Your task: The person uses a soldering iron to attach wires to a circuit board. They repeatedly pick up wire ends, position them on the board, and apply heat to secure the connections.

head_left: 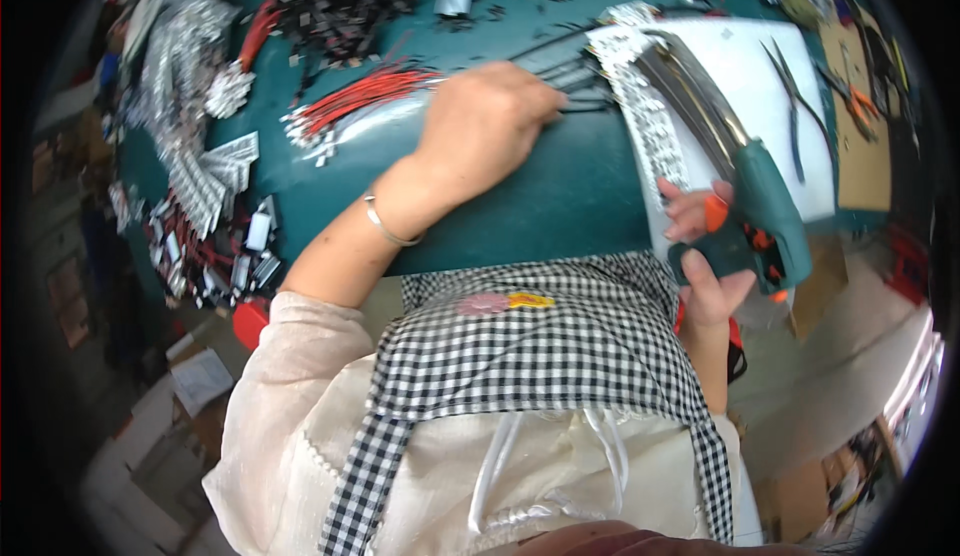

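- Pressing flat, the left hand (487, 121) pins dark strips (565, 81) on the green table (560, 196), steadying them beside the red wires (365, 91).
- Right hand (705, 256) wraps closed around the green glue gun (760, 216), finger at the orange trigger, nozzle aimed far along the white board (750, 66).

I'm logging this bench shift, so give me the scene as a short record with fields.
surface: green table
left hand: pressing flat on dark strips on the table
right hand: gripping green glue gun, finger at orange trigger
beside gun: white board with row of small parts and pliers
left of hand: red wires
far left: piles of small metal parts
clothing: checked apron
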A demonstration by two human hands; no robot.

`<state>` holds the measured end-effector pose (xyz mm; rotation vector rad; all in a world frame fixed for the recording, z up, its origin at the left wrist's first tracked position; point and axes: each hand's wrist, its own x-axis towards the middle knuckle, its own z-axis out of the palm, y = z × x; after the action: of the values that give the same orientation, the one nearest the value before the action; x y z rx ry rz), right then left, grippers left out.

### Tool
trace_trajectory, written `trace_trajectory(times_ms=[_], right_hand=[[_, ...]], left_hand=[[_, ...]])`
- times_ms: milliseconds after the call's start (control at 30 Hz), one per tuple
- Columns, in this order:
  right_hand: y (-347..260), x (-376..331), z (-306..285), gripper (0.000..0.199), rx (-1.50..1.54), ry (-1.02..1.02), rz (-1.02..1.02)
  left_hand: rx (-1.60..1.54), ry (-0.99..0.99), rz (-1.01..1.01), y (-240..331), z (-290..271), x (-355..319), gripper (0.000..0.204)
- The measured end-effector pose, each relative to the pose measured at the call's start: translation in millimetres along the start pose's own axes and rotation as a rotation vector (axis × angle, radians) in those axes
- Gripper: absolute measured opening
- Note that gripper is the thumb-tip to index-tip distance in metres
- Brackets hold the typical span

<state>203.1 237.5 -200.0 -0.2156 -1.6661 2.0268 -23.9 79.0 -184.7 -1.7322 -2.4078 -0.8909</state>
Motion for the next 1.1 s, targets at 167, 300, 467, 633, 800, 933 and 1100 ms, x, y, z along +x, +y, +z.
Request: trace_trajectory(times_ms=[167,300,467,633,800,933,1100], right_hand=[[-4,3,7,0.066,0.041,-0.013,0.033],[-16,-5,2,0.067,-0.057,0.073,0.105],[-43,4,0,0.06,-0.315,0.184,0.111],[-69,20,4,0.061,-0.327,0.17,-0.064],[-62,23,9,0.059,-0.246,0.235,0.001],[-51,25,15,0.06,-0.19,0.311,0.03],[-51,40,28,0.062,-0.101,0.322,0.082]], left_hand=[[-0.056,0.07,-0.126,-2,-17,-4,0.012],[0.101,0.271,-0.279,-38,-43,-13,0.009],[0.595,0.261,-0.377,-87,-59,-14,0.015],[0.793,0.123,-0.398,-102,-52,-7,0.019],[0.656,0.256,-0.288,-83,-79,-9,0.011],[-0.19,0.271,-0.572,-28,-78,6,0.017],[-0.865,-0.204,-0.474,28,-59,16,0.018]])
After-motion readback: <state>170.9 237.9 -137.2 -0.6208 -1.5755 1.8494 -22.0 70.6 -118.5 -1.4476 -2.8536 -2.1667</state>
